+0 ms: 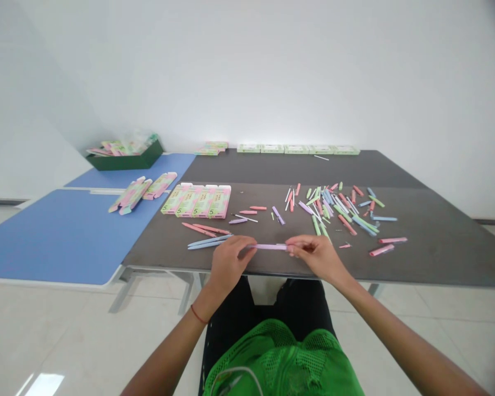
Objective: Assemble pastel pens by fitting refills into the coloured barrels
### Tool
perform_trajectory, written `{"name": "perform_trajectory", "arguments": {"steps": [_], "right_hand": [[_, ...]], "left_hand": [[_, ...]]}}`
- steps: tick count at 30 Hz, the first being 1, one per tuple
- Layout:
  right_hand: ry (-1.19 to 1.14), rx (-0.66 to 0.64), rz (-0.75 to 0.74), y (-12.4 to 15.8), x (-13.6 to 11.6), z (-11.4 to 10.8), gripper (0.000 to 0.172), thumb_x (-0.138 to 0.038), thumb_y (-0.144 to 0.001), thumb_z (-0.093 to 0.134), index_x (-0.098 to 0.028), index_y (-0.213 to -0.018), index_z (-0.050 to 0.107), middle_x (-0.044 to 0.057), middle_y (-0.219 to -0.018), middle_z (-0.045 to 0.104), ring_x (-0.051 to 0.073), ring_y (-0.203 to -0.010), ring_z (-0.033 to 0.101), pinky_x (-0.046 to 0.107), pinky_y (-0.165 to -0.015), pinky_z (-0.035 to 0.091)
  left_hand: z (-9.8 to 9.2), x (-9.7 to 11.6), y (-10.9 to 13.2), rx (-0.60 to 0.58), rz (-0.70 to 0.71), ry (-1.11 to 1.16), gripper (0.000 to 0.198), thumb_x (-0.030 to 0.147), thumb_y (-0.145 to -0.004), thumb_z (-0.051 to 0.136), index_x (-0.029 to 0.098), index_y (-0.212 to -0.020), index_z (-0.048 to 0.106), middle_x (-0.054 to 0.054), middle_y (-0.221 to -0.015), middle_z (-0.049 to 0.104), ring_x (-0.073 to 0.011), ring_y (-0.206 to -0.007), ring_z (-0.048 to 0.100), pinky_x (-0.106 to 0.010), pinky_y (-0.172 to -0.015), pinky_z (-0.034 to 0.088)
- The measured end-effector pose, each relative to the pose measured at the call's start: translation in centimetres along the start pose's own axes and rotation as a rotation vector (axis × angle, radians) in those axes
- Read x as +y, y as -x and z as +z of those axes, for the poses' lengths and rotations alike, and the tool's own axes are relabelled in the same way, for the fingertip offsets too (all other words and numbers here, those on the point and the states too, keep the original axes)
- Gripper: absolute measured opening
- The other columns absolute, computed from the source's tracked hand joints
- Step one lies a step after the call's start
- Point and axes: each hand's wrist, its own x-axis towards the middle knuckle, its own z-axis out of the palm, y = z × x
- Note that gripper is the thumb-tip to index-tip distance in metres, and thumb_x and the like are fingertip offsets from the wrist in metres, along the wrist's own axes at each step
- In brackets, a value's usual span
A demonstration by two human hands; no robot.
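Note:
My left hand (231,263) and my right hand (317,257) hold a lilac plastic pen (270,247) level between them, one at each end, just above the front edge of a dark grey table (437,264). Close to my left hand lie a pair of pale blue pens (208,242), with a pair of pink pens (204,229) beyond them. A loose scatter of pastel pen parts (334,209) in green, pink, blue, lilac and white spreads ahead of my right hand. Several green-and-pink printed cardboard boxes (196,201) stand joined in a row on the table.
A blue table (58,236) adjoins on the left, with flattened pink-and-green box blanks (142,190) on it. A dark green tray (124,157) holds more blanks at the back left. Several pale green boxes (297,149) line the far table edge, against a white wall.

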Motion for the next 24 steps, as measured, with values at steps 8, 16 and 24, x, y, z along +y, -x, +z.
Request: {"name": "perform_trajectory", "arguments": {"steps": [8, 16, 24], "right_hand": [[0.194, 0.059, -0.064, -4.7, 2.3, 1.6, 0.022, -0.036, -0.081, 0.069, -0.016, -0.084, 0.076, 0.005, -0.071, 0.075, 0.020, -0.064, 0.067, 0.030, -0.065, 0.049], [0.358, 0.038, -0.101, -5.7, 3.3, 2.1, 0.021, -0.034, -0.085, 0.064, -0.017, -0.084, 0.077, 0.006, -0.080, 0.077, 0.021, -0.072, 0.068, 0.033, -0.074, 0.049], [0.690, -0.045, -0.251, -5.7, 3.3, 1.6, 0.016, -0.022, -0.088, 0.066, -0.020, -0.096, 0.080, 0.011, -0.109, 0.077, 0.030, -0.107, 0.062, 0.044, -0.100, 0.043]], "left_hand": [[1.0, 0.4, 5.2, -0.087, 0.290, -0.213, 0.022, 0.017, -0.101, 0.058, 0.023, -0.117, 0.071, -0.009, -0.117, 0.075, -0.0242, -0.112, 0.069, -0.041, -0.098, 0.057], [-1.5, -3.7, 5.9, 0.012, 0.163, -0.260, 0.021, 0.018, -0.102, 0.057, 0.024, -0.116, 0.072, -0.008, -0.118, 0.074, -0.0238, -0.118, 0.067, -0.042, -0.105, 0.055], [-6.5, -8.1, 4.0, -0.003, 0.055, -0.454, 0.033, 0.021, -0.100, 0.058, 0.023, -0.131, 0.069, -0.010, -0.130, 0.072, -0.0293, -0.122, 0.064, -0.047, -0.111, 0.050]]}}
